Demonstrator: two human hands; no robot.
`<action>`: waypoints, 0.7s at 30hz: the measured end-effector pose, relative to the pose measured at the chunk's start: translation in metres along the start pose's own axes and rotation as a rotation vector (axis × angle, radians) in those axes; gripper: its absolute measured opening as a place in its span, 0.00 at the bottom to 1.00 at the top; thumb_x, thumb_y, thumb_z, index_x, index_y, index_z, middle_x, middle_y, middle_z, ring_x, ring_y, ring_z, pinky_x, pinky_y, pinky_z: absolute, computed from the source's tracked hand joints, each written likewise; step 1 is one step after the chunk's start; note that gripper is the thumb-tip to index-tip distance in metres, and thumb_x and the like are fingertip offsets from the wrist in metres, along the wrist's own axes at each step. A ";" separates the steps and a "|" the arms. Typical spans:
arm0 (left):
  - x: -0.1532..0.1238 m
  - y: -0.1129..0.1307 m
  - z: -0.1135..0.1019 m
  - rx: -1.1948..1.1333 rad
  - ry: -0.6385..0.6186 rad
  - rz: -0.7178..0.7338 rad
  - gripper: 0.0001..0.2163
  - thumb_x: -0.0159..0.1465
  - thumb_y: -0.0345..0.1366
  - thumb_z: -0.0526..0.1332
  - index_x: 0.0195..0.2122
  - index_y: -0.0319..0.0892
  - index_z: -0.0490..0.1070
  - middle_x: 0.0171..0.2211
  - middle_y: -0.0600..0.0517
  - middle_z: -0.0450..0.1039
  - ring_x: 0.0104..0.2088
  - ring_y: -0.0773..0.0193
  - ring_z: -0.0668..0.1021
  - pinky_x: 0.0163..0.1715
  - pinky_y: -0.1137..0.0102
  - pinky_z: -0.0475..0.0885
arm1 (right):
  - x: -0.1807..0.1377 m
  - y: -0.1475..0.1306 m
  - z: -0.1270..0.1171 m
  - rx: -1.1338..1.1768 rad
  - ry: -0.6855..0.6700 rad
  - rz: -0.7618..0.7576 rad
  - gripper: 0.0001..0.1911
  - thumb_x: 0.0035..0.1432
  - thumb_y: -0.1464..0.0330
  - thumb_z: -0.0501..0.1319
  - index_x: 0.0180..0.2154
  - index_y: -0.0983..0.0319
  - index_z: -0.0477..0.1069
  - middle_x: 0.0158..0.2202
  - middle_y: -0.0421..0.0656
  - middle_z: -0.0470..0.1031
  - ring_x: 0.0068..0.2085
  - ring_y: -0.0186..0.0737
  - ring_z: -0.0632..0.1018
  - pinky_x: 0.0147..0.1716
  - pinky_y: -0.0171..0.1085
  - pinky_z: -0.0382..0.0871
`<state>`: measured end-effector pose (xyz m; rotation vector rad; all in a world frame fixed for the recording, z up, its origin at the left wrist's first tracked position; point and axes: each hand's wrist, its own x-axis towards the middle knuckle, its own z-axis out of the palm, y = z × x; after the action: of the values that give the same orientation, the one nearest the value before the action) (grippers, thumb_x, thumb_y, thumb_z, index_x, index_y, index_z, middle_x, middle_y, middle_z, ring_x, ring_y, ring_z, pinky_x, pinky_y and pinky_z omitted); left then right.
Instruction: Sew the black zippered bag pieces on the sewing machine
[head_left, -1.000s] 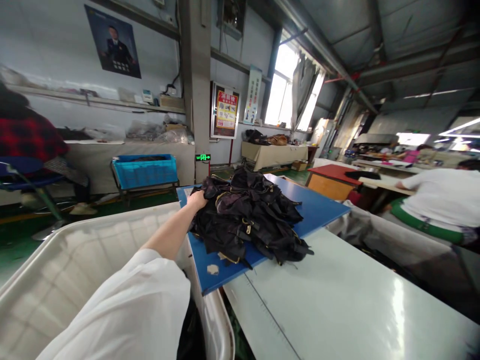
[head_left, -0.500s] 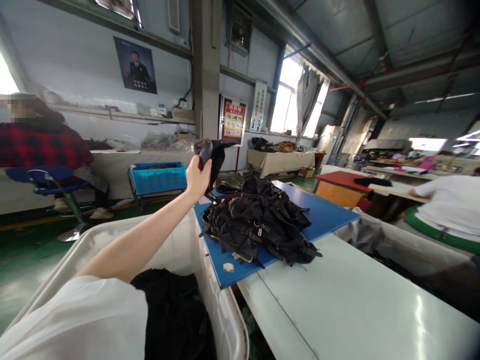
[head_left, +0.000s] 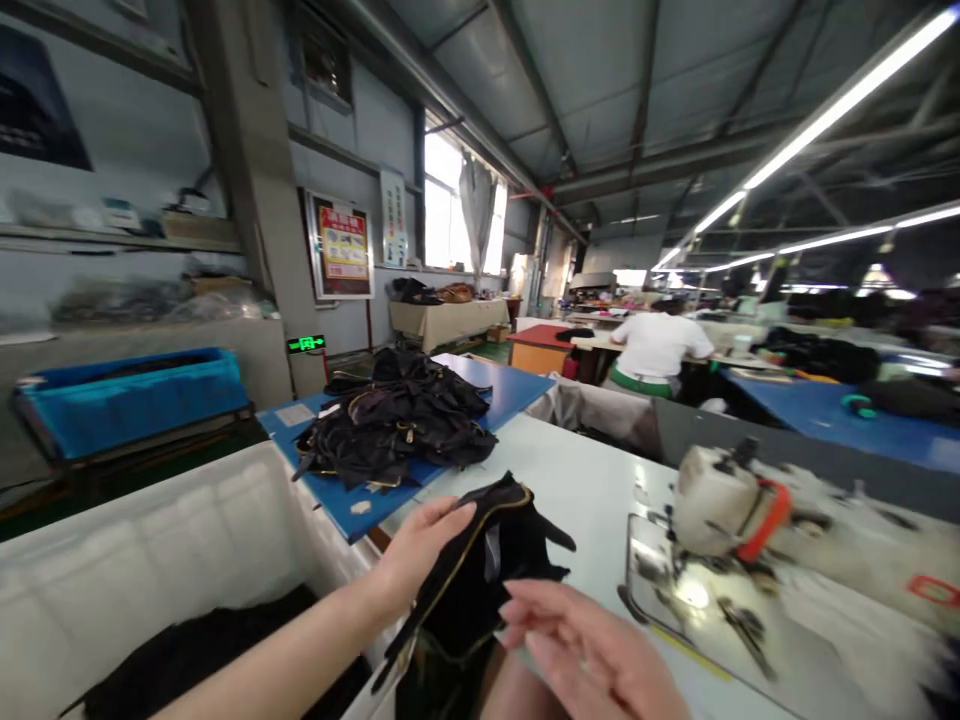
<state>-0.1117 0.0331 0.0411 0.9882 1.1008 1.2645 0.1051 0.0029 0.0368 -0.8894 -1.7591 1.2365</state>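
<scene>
My left hand (head_left: 420,555) is closed on a black zippered fabric piece (head_left: 480,570), gripping its upper left edge. A gold-coloured zipper runs along that edge, and a small pale tag shows inside. My right hand (head_left: 581,640) is beside the piece's lower right side, thumb and fingers apart; whether the fingertips touch the cloth I cannot tell. Beyond both hands, a heap of similar black zippered pieces (head_left: 401,420) lies on a blue board (head_left: 517,385).
A sewing machine (head_left: 720,500) with its lamp lit stands at right on the pale worktable (head_left: 570,485). To the left is a white bin (head_left: 187,510) with black cloth (head_left: 202,650) inside. A blue crate (head_left: 142,400) stands farther off. A co-worker in white (head_left: 656,345) sits ahead.
My left hand has brought the black piece from above the heap's far left side down in front of me. My right hand has come into view. The camera has turned right, revealing the sewing machine.
</scene>
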 end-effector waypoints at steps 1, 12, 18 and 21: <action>-0.004 -0.011 0.011 -0.019 -0.013 -0.011 0.17 0.54 0.51 0.65 0.31 0.39 0.72 0.24 0.54 0.71 0.22 0.70 0.70 0.21 0.76 0.63 | 0.000 -0.001 0.007 0.092 -0.012 0.052 0.23 0.53 0.54 0.63 0.48 0.57 0.73 0.42 0.49 0.76 0.42 0.50 0.76 0.44 0.46 0.71; -0.054 -0.050 0.085 0.689 -0.273 0.427 0.11 0.56 0.40 0.64 0.39 0.46 0.71 0.36 0.48 0.72 0.37 0.57 0.73 0.38 0.67 0.69 | -0.013 0.016 -0.037 0.536 0.229 0.293 0.15 0.47 0.63 0.70 0.37 0.62 0.75 0.38 0.44 0.78 0.42 0.44 0.75 0.47 0.42 0.65; -0.046 -0.047 0.062 0.572 -0.161 0.527 0.05 0.61 0.37 0.59 0.38 0.49 0.71 0.38 0.48 0.72 0.40 0.57 0.74 0.43 0.66 0.69 | -0.014 0.018 -0.068 0.711 0.184 0.393 0.09 0.47 0.69 0.68 0.33 0.61 0.75 0.36 0.43 0.79 0.39 0.43 0.77 0.39 0.37 0.69; -0.031 -0.050 0.053 0.427 0.046 0.423 0.15 0.58 0.39 0.64 0.47 0.52 0.69 0.49 0.49 0.69 0.52 0.55 0.69 0.53 0.62 0.63 | -0.010 0.015 -0.070 0.726 0.120 0.439 0.09 0.48 0.69 0.68 0.35 0.61 0.76 0.36 0.44 0.79 0.38 0.42 0.78 0.40 0.37 0.69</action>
<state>-0.0492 0.0006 0.0059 1.5836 1.2703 1.4181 0.1741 0.0263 0.0349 -0.8918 -0.9071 1.8842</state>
